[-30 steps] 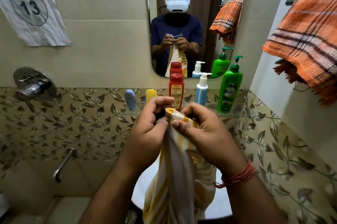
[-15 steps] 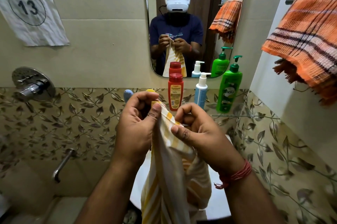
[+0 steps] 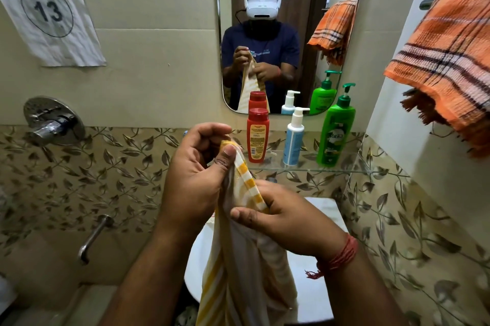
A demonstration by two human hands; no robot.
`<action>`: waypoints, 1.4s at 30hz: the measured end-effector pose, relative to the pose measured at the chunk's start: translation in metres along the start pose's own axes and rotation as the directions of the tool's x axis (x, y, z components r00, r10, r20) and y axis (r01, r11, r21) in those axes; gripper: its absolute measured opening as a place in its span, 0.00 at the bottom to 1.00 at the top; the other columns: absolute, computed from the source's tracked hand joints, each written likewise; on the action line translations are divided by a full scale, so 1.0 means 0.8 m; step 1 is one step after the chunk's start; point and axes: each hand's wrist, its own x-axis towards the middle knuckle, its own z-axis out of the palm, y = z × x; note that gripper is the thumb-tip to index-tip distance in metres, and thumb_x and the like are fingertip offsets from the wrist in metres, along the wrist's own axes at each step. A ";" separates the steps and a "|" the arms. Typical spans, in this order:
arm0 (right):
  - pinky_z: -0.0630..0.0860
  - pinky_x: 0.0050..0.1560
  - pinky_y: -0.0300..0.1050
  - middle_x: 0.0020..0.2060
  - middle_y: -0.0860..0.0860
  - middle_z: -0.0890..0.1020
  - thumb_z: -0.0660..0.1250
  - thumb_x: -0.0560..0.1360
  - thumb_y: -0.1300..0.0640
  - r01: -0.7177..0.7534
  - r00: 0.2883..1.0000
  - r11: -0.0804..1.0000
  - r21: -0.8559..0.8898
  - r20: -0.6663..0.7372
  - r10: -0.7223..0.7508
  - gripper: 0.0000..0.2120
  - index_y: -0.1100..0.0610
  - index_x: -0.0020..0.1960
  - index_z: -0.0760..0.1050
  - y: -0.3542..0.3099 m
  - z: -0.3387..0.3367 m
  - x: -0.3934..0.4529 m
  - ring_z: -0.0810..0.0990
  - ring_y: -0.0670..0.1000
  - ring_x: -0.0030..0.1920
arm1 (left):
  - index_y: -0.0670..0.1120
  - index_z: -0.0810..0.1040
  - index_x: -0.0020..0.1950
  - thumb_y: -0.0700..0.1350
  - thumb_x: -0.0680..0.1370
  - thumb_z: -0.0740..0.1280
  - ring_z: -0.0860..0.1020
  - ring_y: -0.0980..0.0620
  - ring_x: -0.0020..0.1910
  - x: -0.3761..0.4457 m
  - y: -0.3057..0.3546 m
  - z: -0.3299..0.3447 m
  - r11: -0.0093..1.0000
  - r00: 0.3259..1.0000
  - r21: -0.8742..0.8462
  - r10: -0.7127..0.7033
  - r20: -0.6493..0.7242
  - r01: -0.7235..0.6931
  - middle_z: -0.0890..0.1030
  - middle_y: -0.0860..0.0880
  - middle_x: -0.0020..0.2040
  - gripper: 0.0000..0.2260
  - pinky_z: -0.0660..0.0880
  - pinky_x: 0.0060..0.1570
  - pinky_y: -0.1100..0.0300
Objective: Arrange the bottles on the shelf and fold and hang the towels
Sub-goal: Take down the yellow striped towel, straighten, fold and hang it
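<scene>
Since the earlier frame the right hand [image 3: 281, 222] has slid down the towel's [image 3: 238, 259] edge, while the left hand [image 3: 197, 171] pinches the top corner. Both grip the cloth above the sink [image 3: 318, 299] — soft, light, floppy — best held by its corners.

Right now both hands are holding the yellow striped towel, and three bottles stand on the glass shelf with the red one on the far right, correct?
Not quite. In the head view the red bottle stands leftmost of the three on the glass shelf; the green bottle is on the far right. Both hands do hold the yellow striped towel.
</scene>
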 end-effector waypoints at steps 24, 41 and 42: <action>0.70 0.44 0.46 0.36 0.50 0.75 0.59 0.75 0.33 -0.210 0.974 0.974 0.084 -0.062 0.216 0.31 0.63 0.40 0.75 0.070 0.007 -0.006 0.73 0.46 0.40 | 0.56 0.79 0.51 0.38 0.80 0.68 0.80 0.56 0.45 0.030 -0.004 -0.038 0.992 0.922 0.059 0.126 -0.367 -0.112 0.82 0.49 0.47 0.11 0.76 0.46 0.66; 0.68 0.38 0.37 0.34 0.44 0.72 0.64 0.74 0.39 -0.064 0.998 0.998 0.011 -0.004 0.064 0.17 0.50 0.36 0.73 0.082 -0.021 -0.023 0.71 0.42 0.37 | 0.58 0.79 0.47 0.41 0.82 0.62 0.76 0.64 0.44 0.052 -0.038 -0.100 0.963 0.809 0.269 0.141 -0.571 0.022 0.80 0.58 0.46 0.13 0.71 0.46 0.70; 0.67 0.37 0.38 0.34 0.46 0.71 0.64 0.75 0.39 -0.049 0.999 0.998 0.027 -0.013 0.049 0.20 0.54 0.36 0.72 0.085 -0.020 -0.025 0.71 0.43 0.36 | 0.58 0.80 0.47 0.41 0.82 0.62 0.76 0.63 0.44 0.053 -0.039 -0.100 0.965 0.804 0.262 0.137 -0.579 0.024 0.80 0.58 0.46 0.13 0.71 0.47 0.69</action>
